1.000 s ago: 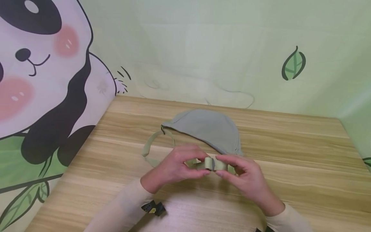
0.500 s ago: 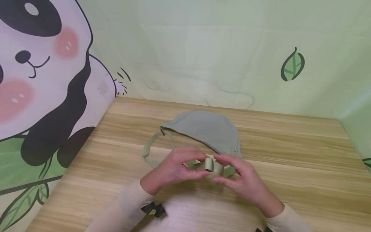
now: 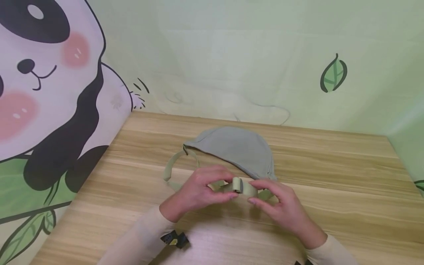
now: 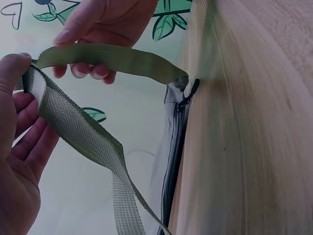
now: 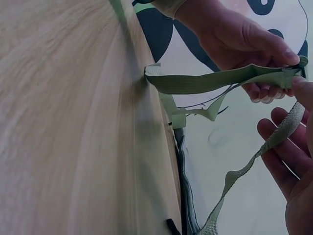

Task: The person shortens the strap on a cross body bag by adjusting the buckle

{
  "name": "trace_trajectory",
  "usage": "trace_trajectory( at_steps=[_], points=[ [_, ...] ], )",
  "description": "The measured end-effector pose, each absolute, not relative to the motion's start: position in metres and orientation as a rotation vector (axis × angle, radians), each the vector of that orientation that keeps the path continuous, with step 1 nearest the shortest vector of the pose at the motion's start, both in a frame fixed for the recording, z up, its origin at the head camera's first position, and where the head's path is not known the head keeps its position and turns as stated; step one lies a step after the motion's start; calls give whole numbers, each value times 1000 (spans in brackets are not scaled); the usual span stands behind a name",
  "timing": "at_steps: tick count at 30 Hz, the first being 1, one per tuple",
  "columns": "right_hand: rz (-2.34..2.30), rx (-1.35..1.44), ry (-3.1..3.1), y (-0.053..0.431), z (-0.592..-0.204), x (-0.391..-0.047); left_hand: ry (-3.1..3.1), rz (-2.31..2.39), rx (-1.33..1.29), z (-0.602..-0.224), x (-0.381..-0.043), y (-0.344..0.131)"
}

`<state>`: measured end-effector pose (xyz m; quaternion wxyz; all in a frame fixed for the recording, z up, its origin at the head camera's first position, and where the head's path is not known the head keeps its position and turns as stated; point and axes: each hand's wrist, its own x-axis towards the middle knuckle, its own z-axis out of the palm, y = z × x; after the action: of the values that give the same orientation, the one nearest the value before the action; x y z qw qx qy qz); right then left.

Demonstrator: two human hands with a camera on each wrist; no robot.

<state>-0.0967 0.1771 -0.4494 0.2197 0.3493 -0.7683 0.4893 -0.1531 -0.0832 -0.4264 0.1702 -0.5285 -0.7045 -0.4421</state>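
The left hand [image 4: 19, 171] pinched the end of a green strap [image 4: 107, 59] between thumb and fingers. At the top, the right hand [image 4: 117, 22] held that strap, its thumb above and 4 fingertips below. The strap's far end met a grey bag [image 4: 171, 117] with a black zip pull [image 4: 192, 91], lying on the wooden table [image 4: 254, 147]. Paler webbing [image 4: 73, 127] hung twisted from the left hand before a wall [image 4: 83, 196] bearing printed leaves.

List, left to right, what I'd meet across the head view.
Black-and-white panda print with pink cheeks, bare left hand in a cream sleeve, folded section of light green woven strap, bare right hand in a cream sleeve, dark-outlined green leaf print.
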Motion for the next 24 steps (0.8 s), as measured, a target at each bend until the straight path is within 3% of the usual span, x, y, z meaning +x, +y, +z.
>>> trace_trajectory(
  at_steps=[24],
  points=[
    [1355, 1076, -2117, 174, -440, -98, -1914, -1333, -1596, -425, -155, -82]
  ],
)
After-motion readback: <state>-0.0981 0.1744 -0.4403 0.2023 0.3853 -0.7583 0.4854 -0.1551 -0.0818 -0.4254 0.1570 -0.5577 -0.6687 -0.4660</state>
